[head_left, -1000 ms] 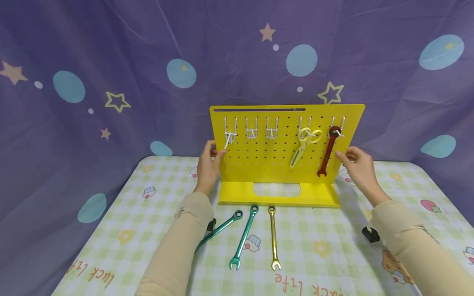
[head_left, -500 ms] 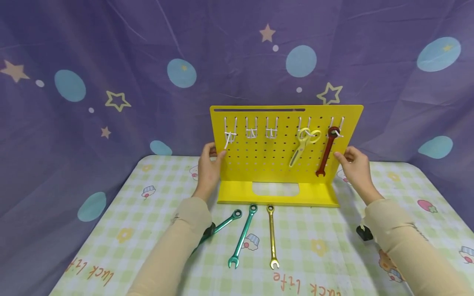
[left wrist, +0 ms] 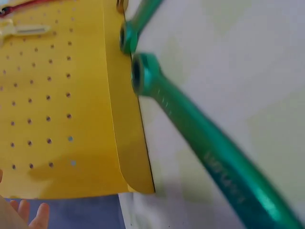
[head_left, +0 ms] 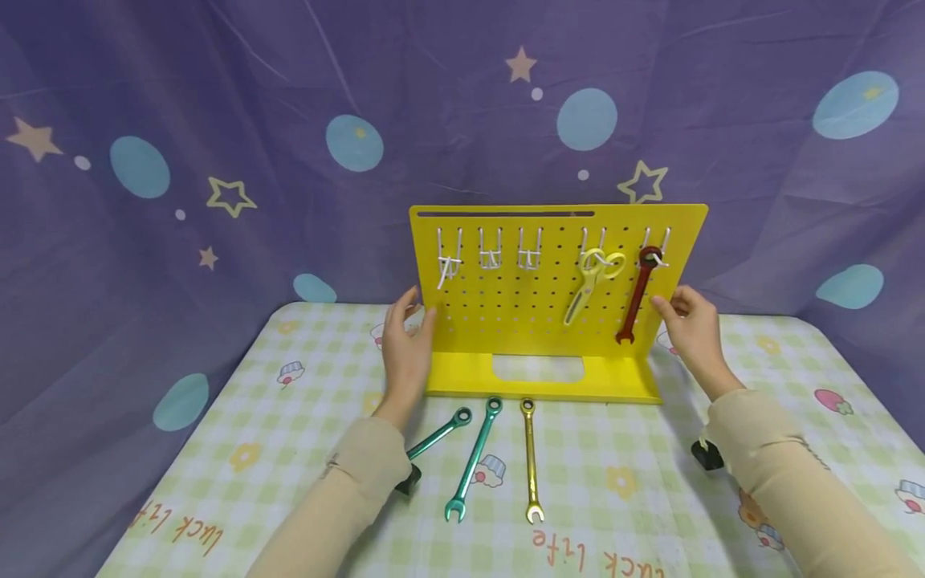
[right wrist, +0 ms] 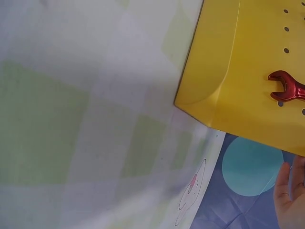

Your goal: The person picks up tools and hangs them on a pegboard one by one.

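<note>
- Toward the far middle of the bench (head_left: 325,417), patterned in green and white checks: a yellow pegboard (head_left: 506,341), upright on its flat base.
- At the pegboard's left edge: left hand (head_left: 406,349), fingers loose and parted from the thumb, not clenched round anything; thumb overlapping the front face, contact impossible to tell.
- At the pegboard's right edge: right hand (head_left: 695,329), pinching the panel, thumb in front and fingers behind.
- Along the upper left of the panel: three bare white hooks (head_left: 491,258), the leftmost with a slanting prong.
- Farther right, on another hook: pale yellow scissors (head_left: 588,285), hanging by the handles, blades down and leftward.
- Rightmost on the panel: a red wrench (head_left: 639,297), hung by its ring end, forked end down.
- On the near side of the base, lying flat with ring ends far: a green wrench (head_left: 439,436), partly hidden by the left sleeve (head_left: 311,514); to its right, a second green wrench (head_left: 475,457), then a gold wrench (head_left: 531,457).
- Behind everything: a purple curtain (head_left: 462,96) with stars and blue ovals.
</note>
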### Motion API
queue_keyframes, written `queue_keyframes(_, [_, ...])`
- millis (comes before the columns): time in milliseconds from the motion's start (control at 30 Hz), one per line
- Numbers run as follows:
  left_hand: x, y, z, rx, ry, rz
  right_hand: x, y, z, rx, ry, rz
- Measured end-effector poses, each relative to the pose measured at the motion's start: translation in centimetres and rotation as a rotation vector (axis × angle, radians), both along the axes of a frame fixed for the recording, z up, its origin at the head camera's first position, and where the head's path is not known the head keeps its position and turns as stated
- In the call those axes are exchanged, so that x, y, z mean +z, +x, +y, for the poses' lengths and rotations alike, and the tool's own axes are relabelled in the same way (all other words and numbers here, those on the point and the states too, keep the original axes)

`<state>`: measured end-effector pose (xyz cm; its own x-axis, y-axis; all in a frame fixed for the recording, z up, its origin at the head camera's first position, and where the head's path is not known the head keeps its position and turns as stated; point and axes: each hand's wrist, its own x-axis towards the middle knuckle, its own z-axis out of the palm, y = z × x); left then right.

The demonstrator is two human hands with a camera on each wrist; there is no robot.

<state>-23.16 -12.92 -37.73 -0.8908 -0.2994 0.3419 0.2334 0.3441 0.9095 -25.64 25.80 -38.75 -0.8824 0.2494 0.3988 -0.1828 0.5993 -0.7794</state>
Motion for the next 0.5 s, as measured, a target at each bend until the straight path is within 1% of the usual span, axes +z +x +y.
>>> queue_keyframes(167, [0.0, 1.9, 0.2, -0.052, -0.008, -0.01, 0.1, 0.0, 0.0, -0.004, -0.014, -0.023])
queue_keyframes(333, [0.0, 3.8, 0.5, -0.142, -0.011, -0.023, 0.2, 0.0, -0.1, -0.012, -0.032, -0.028])
queue_keyframes(500, [0.0, 5.2, 1.1, -0.216, -0.04, -0.072, 0.3, 0.1, -0.2, -0.021, -0.025, -0.015])
